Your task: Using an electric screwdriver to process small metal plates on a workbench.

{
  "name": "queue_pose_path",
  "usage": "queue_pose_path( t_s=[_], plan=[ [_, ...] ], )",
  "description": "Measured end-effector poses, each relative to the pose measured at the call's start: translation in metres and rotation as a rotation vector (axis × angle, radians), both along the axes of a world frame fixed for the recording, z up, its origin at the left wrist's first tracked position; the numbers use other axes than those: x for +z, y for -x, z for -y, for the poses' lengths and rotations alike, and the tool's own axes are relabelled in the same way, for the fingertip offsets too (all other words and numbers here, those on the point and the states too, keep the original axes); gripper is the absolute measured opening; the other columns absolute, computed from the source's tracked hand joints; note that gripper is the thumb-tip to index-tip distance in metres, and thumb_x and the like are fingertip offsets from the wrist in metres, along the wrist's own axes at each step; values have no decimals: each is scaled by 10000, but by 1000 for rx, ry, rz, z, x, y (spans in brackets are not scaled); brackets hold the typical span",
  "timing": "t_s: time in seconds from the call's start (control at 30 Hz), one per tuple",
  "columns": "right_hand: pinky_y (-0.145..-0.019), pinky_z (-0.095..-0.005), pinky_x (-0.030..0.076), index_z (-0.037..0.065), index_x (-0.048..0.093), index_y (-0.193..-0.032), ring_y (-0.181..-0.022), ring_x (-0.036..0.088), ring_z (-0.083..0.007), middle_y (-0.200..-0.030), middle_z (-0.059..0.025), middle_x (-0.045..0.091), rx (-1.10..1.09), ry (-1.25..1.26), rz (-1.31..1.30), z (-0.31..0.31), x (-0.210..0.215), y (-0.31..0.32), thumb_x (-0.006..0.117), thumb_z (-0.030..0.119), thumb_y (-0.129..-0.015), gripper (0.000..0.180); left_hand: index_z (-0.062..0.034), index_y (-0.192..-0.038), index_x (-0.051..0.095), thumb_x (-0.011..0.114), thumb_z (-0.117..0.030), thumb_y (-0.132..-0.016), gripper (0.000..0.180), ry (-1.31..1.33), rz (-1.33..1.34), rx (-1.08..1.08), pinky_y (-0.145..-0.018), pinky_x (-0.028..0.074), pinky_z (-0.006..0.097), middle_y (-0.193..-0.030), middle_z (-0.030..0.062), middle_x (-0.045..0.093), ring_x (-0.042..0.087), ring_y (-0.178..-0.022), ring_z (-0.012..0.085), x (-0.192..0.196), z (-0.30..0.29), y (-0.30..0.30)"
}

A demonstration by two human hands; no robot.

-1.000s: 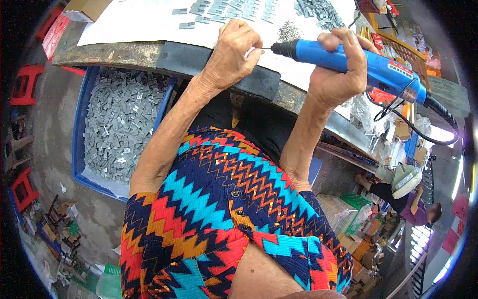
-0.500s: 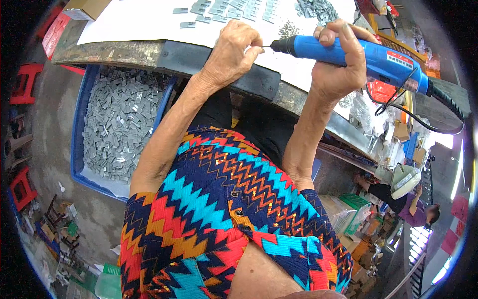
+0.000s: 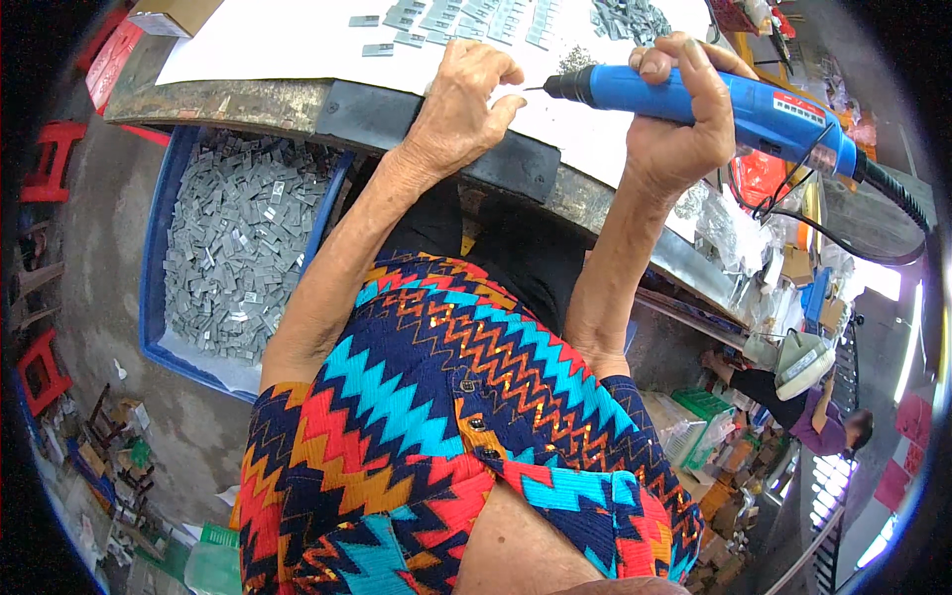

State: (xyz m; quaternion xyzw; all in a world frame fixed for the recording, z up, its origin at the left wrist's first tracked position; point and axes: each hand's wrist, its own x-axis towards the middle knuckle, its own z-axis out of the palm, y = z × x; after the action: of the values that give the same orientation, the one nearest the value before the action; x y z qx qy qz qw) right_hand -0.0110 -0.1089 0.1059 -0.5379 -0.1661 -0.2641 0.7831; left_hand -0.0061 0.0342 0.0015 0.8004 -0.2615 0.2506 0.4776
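My right hand is wrapped round a blue electric screwdriver, held nearly level above the white-covered table. Its black nose and thin bit point left, the bit's tip close to the thumb and forefinger of my left hand. That hand is curled at the table's front edge; whatever its fingers hold is hidden. Beyond it, small flat grey pieces lie in rows on the white sheet. A heap of small dark parts and a scatter of tiny screw-like bits lie farther right.
Below the table, at left, stands a blue bin full of loose grey pieces. A cardboard box sits at the far left corner. The screwdriver's black cable curves off right. Another person is far right.
The screwdriver and my right hand have shifted slightly to the right. My left hand stays almost in place, its grip looking the same.
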Motion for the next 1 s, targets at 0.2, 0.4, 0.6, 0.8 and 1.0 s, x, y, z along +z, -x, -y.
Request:
queue_pose_path(
  t_s=[0.2, 0.4, 0.6, 0.8, 1.0],
  plan=[
    [-595, -369, 456, -39, 500, -873, -571, 552, -209, -720, -199, 588, -20, 59, 55, 3, 2, -8, 571, 0, -705, 187, -3, -859, 578, 613, -68, -679, 194, -83, 22, 125, -804, 384, 360, -862, 122, 566, 488, -865, 269, 2, 2, -5],
    [-553, -307, 464, -19, 497, -857, -518, 538, -181, -638, -124, 547, -85, 78, 28, -19, 8, -14, 585, -14, -682, 196, 15, -858, 574, 579, -55, -673, 198, -245, 32, 105, -800, 381, 380, -863, 152, 543, 482, -843, 297, -1, 0, -20],
    [-555, -280, 450, -19, 494, -844, -524, 527, -166, -634, -82, 521, 521, -555, 113, -30, -13, -31, 575, 13, -688, 178, 19, -827, 568, 545, -32, -675, 162, -268, -6, 128, -777, 380, 393, -828, 154, 529, 474, -805, 295, -11, 0, -18],
    [-548, -274, 450, -18, 498, -836, -517, 527, -157, -638, -82, 529, 500, -552, 78, -36, -16, -36, 589, 6, -682, 181, 18, -758, 552, 537, -39, -699, 83, -224, -71, 101, -751, 384, 388, -783, 144, 534, 480, -776, 294, -15, -2, -21],
    [-535, -274, 452, -13, 499, -834, -512, 529, -153, -638, -82, 532, 469, -518, 92, -42, -16, -34, 588, -4, -685, 174, 7, -745, 555, 566, -37, -693, 70, -209, -109, 108, -745, 391, 384, -769, 139, 545, 492, -778, 302, -12, -1, -19]
  ],
)
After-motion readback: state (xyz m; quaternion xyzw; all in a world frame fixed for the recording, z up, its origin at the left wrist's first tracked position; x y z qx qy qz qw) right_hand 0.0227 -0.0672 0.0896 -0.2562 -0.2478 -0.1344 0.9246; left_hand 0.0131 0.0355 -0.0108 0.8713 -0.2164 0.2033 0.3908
